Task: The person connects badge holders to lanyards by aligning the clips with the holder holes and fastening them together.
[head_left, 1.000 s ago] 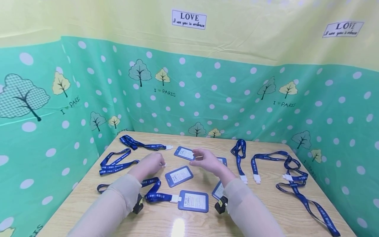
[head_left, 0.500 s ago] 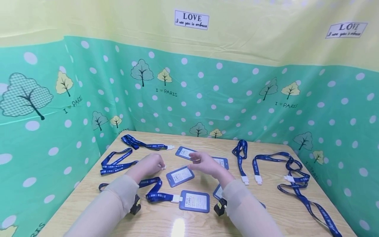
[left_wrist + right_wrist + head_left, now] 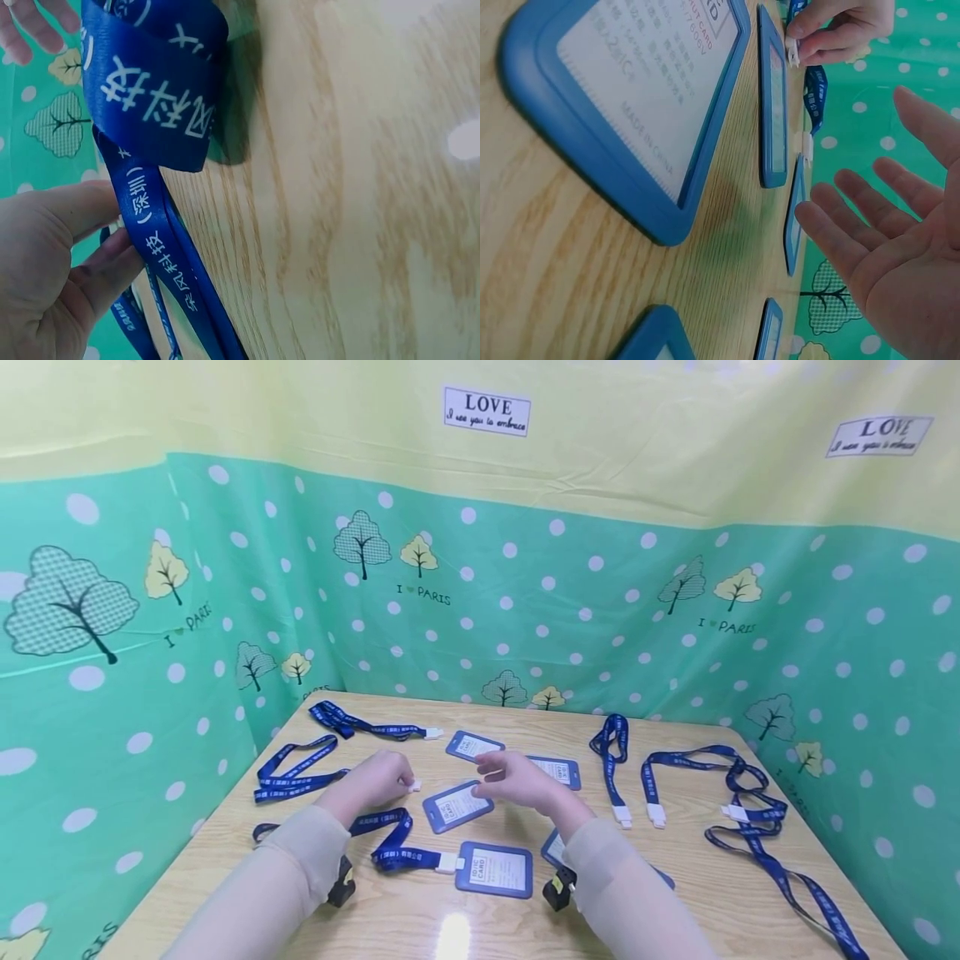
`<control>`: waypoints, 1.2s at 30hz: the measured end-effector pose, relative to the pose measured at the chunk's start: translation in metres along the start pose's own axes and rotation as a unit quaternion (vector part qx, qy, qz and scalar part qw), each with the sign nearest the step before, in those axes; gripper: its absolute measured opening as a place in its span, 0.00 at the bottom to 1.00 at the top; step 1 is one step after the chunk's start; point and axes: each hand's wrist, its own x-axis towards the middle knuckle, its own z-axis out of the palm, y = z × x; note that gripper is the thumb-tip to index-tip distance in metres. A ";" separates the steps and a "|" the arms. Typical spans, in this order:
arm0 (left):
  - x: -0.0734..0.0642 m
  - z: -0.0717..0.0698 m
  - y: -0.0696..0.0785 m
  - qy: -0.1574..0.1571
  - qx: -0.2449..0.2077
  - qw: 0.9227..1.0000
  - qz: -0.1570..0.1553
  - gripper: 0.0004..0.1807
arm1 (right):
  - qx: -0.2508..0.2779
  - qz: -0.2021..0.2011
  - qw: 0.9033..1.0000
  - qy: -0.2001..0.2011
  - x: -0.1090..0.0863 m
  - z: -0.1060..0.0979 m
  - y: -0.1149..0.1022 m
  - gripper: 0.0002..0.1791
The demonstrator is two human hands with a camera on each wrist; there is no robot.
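My left hand (image 3: 372, 782) pinches the white plastic clip (image 3: 415, 785) of a blue printed lanyard (image 3: 288, 787) at the table's left side. In the right wrist view the left fingertips (image 3: 821, 36) hold that clip just past the end of a blue-framed ID card holder (image 3: 775, 105). My right hand (image 3: 521, 782) hovers with spread fingers over the right end of this card holder (image 3: 457, 807). In its wrist view the right palm (image 3: 915, 262) faces the card holders and holds nothing. A further lanyard (image 3: 161, 112) fills the front of the left wrist view.
Nearer me, a lanyard (image 3: 405, 858) is joined to a card holder (image 3: 493, 870). Other card holders (image 3: 474, 746) (image 3: 558, 772) lie around the right hand. More lanyards lie at the back left (image 3: 375, 729) and on the right (image 3: 613, 768) (image 3: 795, 877).
My right hand has shifted slightly left and toward me, bringing its thumb over the middle card holder's end. The left hand keeps its pinch on the clip, almost unmoved.
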 end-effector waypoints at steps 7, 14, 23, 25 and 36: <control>0.000 0.000 0.006 0.000 0.004 1.000 -0.002 0.04 | -0.007 0.002 1.000 0.007 -0.004 -0.006 -0.003 0.34; 0.000 -0.001 0.010 -0.009 -0.006 1.000 -0.020 0.04 | -0.024 -0.007 1.000 0.017 -0.006 -0.014 -0.008 0.35; -0.003 -0.002 0.008 -0.007 -0.009 1.000 -0.020 0.05 | -0.136 -0.031 0.990 0.020 -0.001 -0.028 -0.025 0.35; -0.003 -0.003 0.008 -0.006 -0.010 1.000 -0.018 0.05 | -0.159 -0.034 0.987 0.018 0.000 -0.031 -0.030 0.35; -0.002 -0.002 0.008 -0.006 -0.006 1.000 -0.011 0.05 | -0.261 -0.049 0.964 -0.013 0.007 -0.031 -0.042 0.33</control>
